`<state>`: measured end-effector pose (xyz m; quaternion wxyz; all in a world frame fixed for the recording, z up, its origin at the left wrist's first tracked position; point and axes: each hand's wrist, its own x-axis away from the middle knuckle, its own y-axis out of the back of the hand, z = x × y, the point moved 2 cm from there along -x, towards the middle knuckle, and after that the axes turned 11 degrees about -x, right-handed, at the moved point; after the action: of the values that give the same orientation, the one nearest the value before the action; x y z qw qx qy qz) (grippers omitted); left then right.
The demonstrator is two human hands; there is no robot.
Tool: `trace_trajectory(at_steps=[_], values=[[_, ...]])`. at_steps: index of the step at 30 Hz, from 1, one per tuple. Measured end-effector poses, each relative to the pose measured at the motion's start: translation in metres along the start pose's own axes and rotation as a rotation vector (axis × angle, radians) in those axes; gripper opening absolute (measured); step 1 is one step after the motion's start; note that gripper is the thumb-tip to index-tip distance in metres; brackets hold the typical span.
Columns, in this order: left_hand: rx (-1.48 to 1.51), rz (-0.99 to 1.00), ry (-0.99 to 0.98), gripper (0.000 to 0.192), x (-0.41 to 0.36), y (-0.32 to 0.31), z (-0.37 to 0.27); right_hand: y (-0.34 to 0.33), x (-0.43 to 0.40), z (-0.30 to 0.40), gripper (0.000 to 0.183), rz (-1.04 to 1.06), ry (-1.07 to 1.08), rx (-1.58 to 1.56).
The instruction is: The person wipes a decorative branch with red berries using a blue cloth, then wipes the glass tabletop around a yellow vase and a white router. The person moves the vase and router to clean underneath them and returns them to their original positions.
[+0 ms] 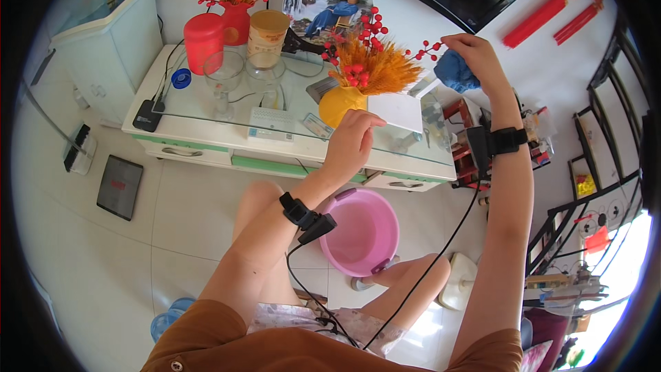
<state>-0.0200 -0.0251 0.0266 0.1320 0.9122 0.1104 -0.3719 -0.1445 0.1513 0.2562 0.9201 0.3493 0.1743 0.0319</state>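
My right hand [472, 59] is raised at the right end of the cabinet, closed on a crumpled blue cloth [457, 72]. Its thumb and forefinger meet at the tip of a sprig of red artificial berries [426, 50]. The sprig belongs to an arrangement of orange dried wheat stalks [384, 70] in a yellow vase [338, 106] on the glass top. My left hand [356, 137] hovers before that vase with bent fingers, nothing visible in it; whether it touches the vase cannot be told. A white router [395, 111] lies right of the vase.
On the white cabinet [206, 137] stand a red canister [203, 44], a tin [267, 39], glass vessels [223, 70] and a red vase [237, 23]. A round picture plate [328, 5] leans behind. A pink basin [361, 232] sits on the floor between my legs. Cables hang from both wrists.
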Motion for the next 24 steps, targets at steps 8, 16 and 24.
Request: trace_trajectory(at_steps=[8, 16, 24], values=[[-0.029, 0.007, -0.019, 0.025, 0.0, -0.001, 0.001, -0.023, -0.009, -0.003, 0.031, 0.103, 0.033, 0.262], [-0.02, 0.021, -0.033, 0.026, 0.002, -0.004, 0.003, -0.026, -0.01, -0.01, 0.036, 0.151, 0.144, 0.278], [-0.043, 0.002, -0.005, 0.027, 0.0, 0.002, -0.001, 0.0, 0.008, 0.001, 0.034, -0.017, 0.198, 0.294]])
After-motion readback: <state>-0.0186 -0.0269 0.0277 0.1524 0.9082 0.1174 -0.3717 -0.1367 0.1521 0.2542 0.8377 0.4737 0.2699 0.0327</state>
